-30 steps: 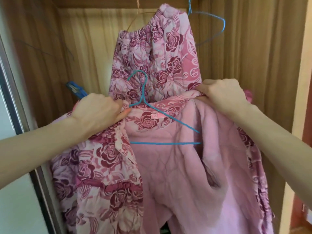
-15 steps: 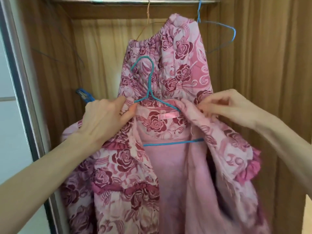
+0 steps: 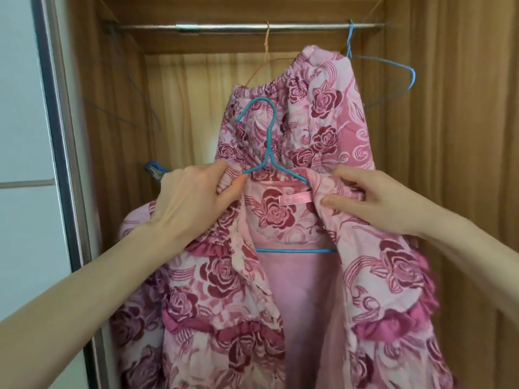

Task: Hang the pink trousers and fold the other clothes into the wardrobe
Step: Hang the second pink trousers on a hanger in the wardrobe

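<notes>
My left hand (image 3: pixel 191 203) and right hand (image 3: pixel 373 200) each pinch the jacket (image 3: pixel 224 290) collar, draped on the teal hanger (image 3: pixel 269 153). Behind, pink trousers (image 3: pixel 314 113) hang from the wardrobe rail (image 3: pixel 224 27), beside 1 bare blue hanger (image 3: pixel 404 77).

Empty blue wire hanger (image 3: pixel 404 77) on rail, blue clip (image 3: pixel 153 167) at left, white sliding door (image 3: pixel 25 136)
</notes>
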Demonstrator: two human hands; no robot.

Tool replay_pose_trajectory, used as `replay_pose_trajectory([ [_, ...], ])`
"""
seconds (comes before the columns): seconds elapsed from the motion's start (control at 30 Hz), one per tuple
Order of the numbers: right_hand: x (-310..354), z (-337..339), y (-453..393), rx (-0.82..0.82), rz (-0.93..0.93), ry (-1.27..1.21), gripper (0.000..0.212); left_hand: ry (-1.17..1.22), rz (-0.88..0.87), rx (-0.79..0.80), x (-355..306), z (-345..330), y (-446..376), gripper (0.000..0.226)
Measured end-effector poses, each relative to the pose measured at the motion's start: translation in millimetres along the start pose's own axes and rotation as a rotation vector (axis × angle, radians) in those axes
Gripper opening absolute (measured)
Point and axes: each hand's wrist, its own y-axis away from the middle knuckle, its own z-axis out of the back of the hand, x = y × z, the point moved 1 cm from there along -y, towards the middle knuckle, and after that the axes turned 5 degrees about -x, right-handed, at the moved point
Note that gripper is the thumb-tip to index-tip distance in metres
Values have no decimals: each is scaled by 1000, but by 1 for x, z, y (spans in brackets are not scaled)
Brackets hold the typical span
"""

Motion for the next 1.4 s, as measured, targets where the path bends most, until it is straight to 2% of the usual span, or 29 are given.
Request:
replay_pose_trajectory([
  [0.17,11,7,-15,-143,-84,-94,30,20,59,-20,4,7,-9,51],
  [0.23,16,12,-19,-147,-74,-30,49,11,73,-7,5,10,-13,51],
  [0.3,20,16,-21,-173,-55,47,57,-1,95,23,4,10,-16,47],
  [0.37,22,19,-22,-213,-45,101,56,-1,75,73,5,9,-14,41],
  [0.47,20,24,-20,-250,-70,123,50,-19,-79,163,10,11,-12,43],
  [0.57,19,25,-17,-261,-93,89,49,137,16,199,10,11,-18,35],
  [0.63,22,23,-17,-247,-86,52,46,280,131,251,5,6,-27,37],
  [0.67,22,23,-17,-227,-79,44,45,297,132,270,2,3,-30,36],
  [0.77,21,22,-20,-113,-42,152,47,263,58,237,-4,-6,-31,34],
  [0.87,23,28,-28,-17,1,353,63,288,59,170,-9,-14,-30,36],
  [0.93,26,31,-37,22,-31,426,66,294,55,130,-12,-19,-35,34],
  [1.0,26,33,-48,58,-63,390,68,290,60,89,-11,-25,-41,32],
  [1.07,25,32,-56,85,-69,289,59,295,93,59,-8,-28,-44,29],
  [1.17,26,27,-60,11,-7,219,31,337,155,49,-3,-30,-47,30],
  [1.23,25,26,-61,-63,22,225,23,349,179,64,2,-32,-50,35],
  [1.33,23,26,-64,-128,16,290,30,346,183,121,9,-34,-53,49],
  [1.4,20,30,-67,-150,-22,317,38,325,185,155,14,-36,-51,49],
])
